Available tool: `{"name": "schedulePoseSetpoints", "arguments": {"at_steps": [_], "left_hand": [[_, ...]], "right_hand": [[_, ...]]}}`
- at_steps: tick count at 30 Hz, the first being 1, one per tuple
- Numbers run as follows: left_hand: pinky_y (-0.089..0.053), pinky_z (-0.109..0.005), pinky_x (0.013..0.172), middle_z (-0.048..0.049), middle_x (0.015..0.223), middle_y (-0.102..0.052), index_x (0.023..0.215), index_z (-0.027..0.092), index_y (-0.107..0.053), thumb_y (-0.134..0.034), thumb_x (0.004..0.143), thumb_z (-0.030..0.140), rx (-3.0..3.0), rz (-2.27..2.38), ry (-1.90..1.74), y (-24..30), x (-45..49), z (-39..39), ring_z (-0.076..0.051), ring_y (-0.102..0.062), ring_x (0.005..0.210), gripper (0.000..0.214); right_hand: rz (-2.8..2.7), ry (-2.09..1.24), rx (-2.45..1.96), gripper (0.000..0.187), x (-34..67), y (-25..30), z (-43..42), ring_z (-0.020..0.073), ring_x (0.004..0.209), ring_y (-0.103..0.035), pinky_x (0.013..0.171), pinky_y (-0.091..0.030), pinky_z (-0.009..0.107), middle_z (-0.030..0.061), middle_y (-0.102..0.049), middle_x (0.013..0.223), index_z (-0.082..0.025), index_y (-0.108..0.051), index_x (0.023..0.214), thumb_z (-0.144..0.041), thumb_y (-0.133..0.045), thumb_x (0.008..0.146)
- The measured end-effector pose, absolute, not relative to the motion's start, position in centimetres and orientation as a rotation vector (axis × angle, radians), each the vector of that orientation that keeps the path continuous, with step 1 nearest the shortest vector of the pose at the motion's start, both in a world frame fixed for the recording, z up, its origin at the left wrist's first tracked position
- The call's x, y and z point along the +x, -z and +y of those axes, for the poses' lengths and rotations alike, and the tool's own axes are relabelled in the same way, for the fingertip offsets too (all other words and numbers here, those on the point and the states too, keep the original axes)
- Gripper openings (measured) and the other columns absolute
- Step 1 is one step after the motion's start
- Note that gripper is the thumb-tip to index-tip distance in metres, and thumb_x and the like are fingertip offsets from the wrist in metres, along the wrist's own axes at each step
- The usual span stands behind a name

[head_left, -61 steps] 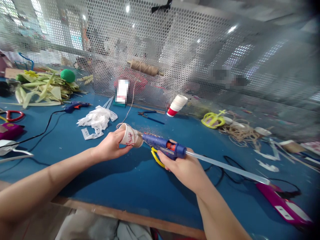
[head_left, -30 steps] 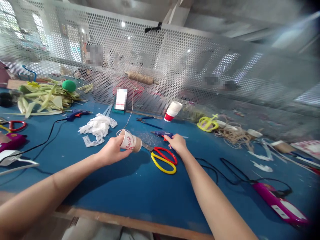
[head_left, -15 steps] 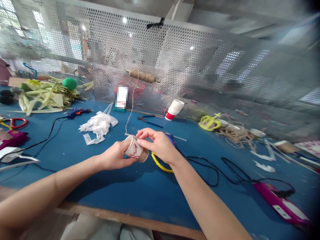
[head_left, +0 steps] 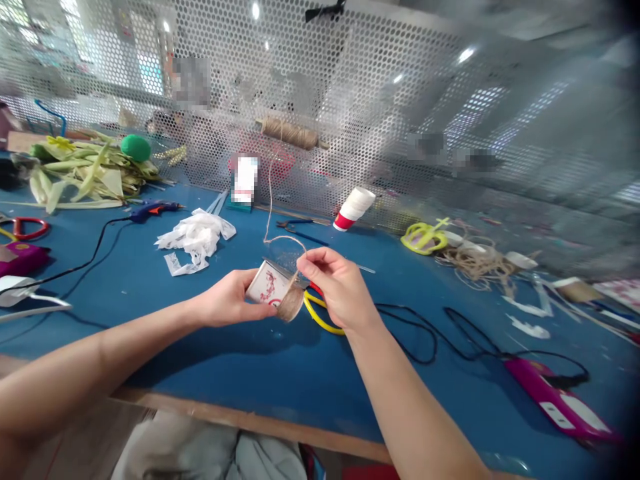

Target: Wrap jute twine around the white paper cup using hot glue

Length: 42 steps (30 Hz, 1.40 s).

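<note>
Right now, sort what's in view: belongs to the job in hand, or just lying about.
Belongs: paper cup, in left hand; twine, in right hand; spool; probably scissors.
Lying about, it seems: corn husks; green ball; white strips.

Brightness spills from windows (head_left: pixel 77 30) at ten o'clock; soft shadow crosses the table (head_left: pixel 225 373) at seven; three o'clock blurs, perhaps lens distortion.

2 sciss. (head_left: pixel 315 319), 1 twine spl. (head_left: pixel 290 132)

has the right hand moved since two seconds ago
Yes: judged against the stacked cups, the right hand has shifted left and farther from the person, and now pinches the twine.
</note>
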State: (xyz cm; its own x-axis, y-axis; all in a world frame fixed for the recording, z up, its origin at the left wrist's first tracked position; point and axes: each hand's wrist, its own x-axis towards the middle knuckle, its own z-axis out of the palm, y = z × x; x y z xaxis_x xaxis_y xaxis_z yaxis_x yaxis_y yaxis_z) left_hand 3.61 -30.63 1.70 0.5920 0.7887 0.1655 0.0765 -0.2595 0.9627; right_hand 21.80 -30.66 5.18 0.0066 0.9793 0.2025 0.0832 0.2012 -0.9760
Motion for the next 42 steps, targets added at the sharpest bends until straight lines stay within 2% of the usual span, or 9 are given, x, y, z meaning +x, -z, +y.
{"name": "schedulePoseSetpoints", "arguments": {"at_steps": [10,19,25,29,32,34,37,40,42], "left_hand": [[-0.049,-0.023,0.062,-0.0028,0.077,-0.065,0.087,0.012,-0.058,-0.065,0.068,0.028,1.752,0.772,-0.850,-2.1,3.6,-31.3,-0.013,-0.058,0.065,0.026],[-0.048,-0.023,0.062,-0.0026,0.075,-0.066,0.084,0.011,-0.058,-0.064,0.069,0.027,1.850,0.788,-0.905,-2.2,3.5,-31.5,-0.013,-0.058,0.064,0.023],[-0.047,-0.022,0.061,-0.0024,0.077,-0.066,0.086,0.012,-0.058,-0.066,0.067,0.028,1.742,0.789,-0.917,-2.1,3.6,-31.5,-0.012,-0.058,0.065,0.026],[-0.044,-0.021,0.060,-0.0012,0.077,-0.065,0.091,0.012,-0.058,-0.071,0.064,0.026,1.492,0.776,-0.981,-2.2,3.6,-30.8,-0.010,-0.057,0.063,0.033],[-0.045,-0.023,0.066,-0.0023,0.079,-0.067,0.090,0.012,-0.058,-0.075,0.062,0.026,1.244,0.771,-1.077,-2.3,3.7,-30.1,-0.011,-0.059,0.068,0.036],[-0.045,-0.024,0.069,-0.0039,0.079,-0.067,0.090,0.011,-0.059,-0.075,0.062,0.028,1.119,0.733,-1.088,-2.4,3.7,-29.8,-0.013,-0.060,0.071,0.036],[-0.045,-0.026,0.072,-0.0055,0.080,-0.068,0.090,0.009,-0.059,-0.074,0.063,0.027,1.035,0.651,-1.047,-2.4,3.7,-29.7,-0.014,-0.061,0.074,0.036],[-0.044,-0.025,0.073,-0.0046,0.082,-0.068,0.090,0.010,-0.059,-0.076,0.058,0.017,1.050,0.647,-1.064,-2.2,3.7,-29.7,-0.013,-0.061,0.074,0.037],[-0.043,-0.026,0.074,-0.0045,0.083,-0.068,0.092,0.010,-0.059,-0.075,0.058,0.012,1.083,0.680,-1.076,-2.1,3.7,-29.7,-0.013,-0.061,0.075,0.038]], "right_hand": [[-1.353,-1.053,-1.159,0.024,21.8,-3.9,-30.4,0.0105,0.063,-0.051,0.067,-0.042,0.027,-0.0026,-0.057,0.066,-0.018,-0.059,0.069,-0.038,-0.070,0.064],[-1.172,-1.298,-1.144,0.031,21.4,-3.3,-30.5,0.0089,0.061,-0.049,0.060,-0.039,0.025,-0.0037,-0.055,0.065,-0.017,-0.057,0.069,-0.039,-0.076,0.056],[-1.160,-1.329,-1.171,0.034,21.2,-3.0,-30.3,0.0092,0.058,-0.051,0.058,-0.041,0.025,-0.0032,-0.056,0.064,-0.016,-0.057,0.069,-0.042,-0.075,0.057],[-1.239,-1.331,-1.174,0.044,21.5,-3.1,-30.3,0.0134,0.063,-0.057,0.058,-0.047,0.028,0.0030,-0.061,0.073,-0.015,-0.060,0.083,-0.057,-0.061,0.070],[-1.360,-1.247,-1.153,0.052,21.8,-3.4,-30.7,0.0171,0.073,-0.062,0.062,-0.051,0.033,0.0086,-0.063,0.092,-0.017,-0.056,0.101,-0.063,-0.050,0.076],[-1.529,-1.142,-1.142,0.050,21.8,-3.6,-31.0,0.0189,0.084,-0.062,0.070,-0.053,0.036,0.0096,-0.062,0.103,-0.019,-0.052,0.109,-0.057,-0.057,0.076],[-1.697,-0.962,-1.174,0.048,21.6,-3.5,-31.3,0.0208,0.092,-0.061,0.079,-0.052,0.039,0.0093,-0.062,0.104,-0.020,-0.050,0.109,-0.043,-0.068,0.071],[-1.726,-0.930,-1.183,0.043,21.3,-3.2,-31.4,0.0213,0.090,-0.062,0.080,-0.053,0.041,0.0096,-0.064,0.099,-0.019,-0.049,0.107,-0.037,-0.067,0.073],[-1.748,-0.923,-1.163,0.042,21.2,-3.0,-31.5,0.0216,0.092,-0.062,0.080,-0.054,0.041,0.0108,-0.062,0.103,-0.019,-0.048,0.109,-0.034,-0.065,0.074]]}}
